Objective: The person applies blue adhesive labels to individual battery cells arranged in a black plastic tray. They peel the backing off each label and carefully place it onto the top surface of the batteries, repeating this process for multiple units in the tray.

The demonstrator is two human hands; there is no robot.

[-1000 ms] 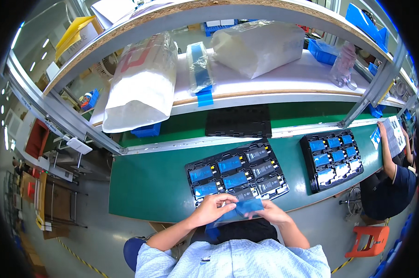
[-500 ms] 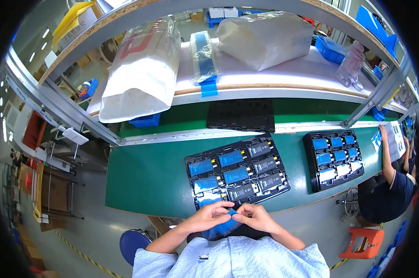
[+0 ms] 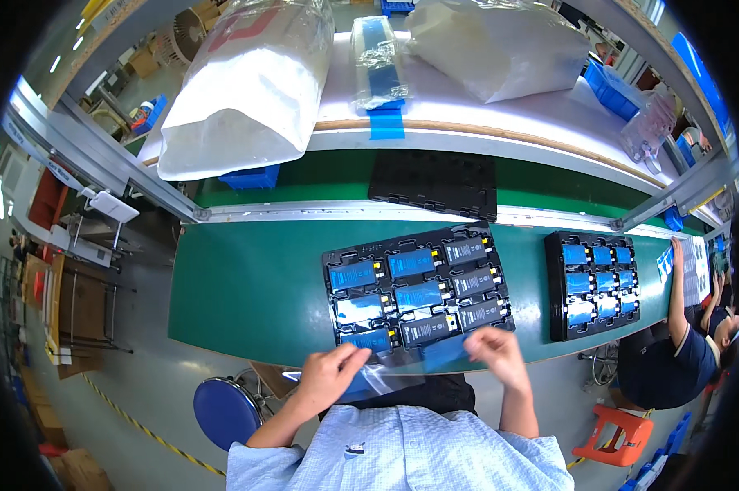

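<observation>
A black tray (image 3: 330, 263) with flat rectangular battery cells, some covered in blue film and some dark, lies on the green bench (image 3: 247, 286) in front of me. My left hand (image 3: 330, 375) and my right hand (image 3: 495, 350) are at the bench's near edge. Between them stretches a thin blue-tinted film strip (image 3: 414, 368); each hand pinches one end of it. The strip hangs just below the tray's front row.
A second black tray of cells (image 3: 592, 282) lies to the right, where another person's arm (image 3: 678, 278) reaches. An empty black tray (image 3: 435, 184) sits on the belt behind. White bags (image 3: 238, 98) lie on the shelf above. A blue stool (image 3: 224, 409) stands at lower left.
My hands were close together over a small blue piece; they have now moved apart, the film drawn out between them. The view has shifted so the trays sit higher.
</observation>
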